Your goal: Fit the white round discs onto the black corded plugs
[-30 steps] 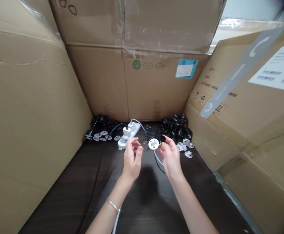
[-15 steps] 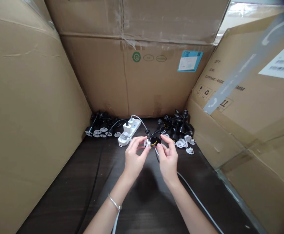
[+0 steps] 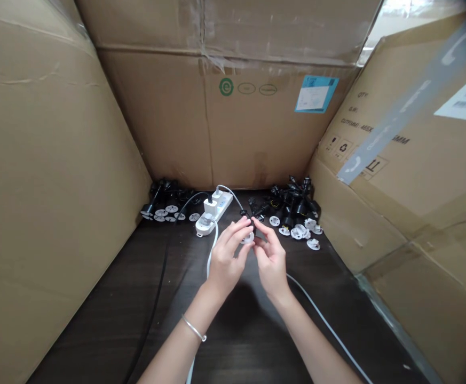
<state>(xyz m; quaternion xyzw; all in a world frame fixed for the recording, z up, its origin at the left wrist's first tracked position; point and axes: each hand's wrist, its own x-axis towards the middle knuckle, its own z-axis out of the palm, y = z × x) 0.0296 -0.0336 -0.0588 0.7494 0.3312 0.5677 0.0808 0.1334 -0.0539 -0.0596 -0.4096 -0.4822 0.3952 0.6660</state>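
Observation:
Over the dark tabletop, my left hand (image 3: 227,253) pinches a white round cap (image 3: 247,238) between thumb and fingers. Right beside it, my right hand (image 3: 270,261) has its thumb and fingers around a small black cylindrical housing (image 3: 254,228), mostly hidden by the fingers. The cap sits against the housing's end; whether it is seated cannot be made out. A black stem and joint (image 3: 244,213) stick out beyond the fingertips.
A white power strip (image 3: 205,227) with plugs and cables lies ahead. Black fixtures with white caps (image 3: 171,209) are grouped at back left. More black fixtures (image 3: 299,205) and loose white caps (image 3: 313,244) lie at back right. Cardboard boxes (image 3: 257,138) wall three sides.
My hands have come closer together. The white cap, apart from the black housing before, is now against it and turned so its round face shows. The view has shifted slightly.

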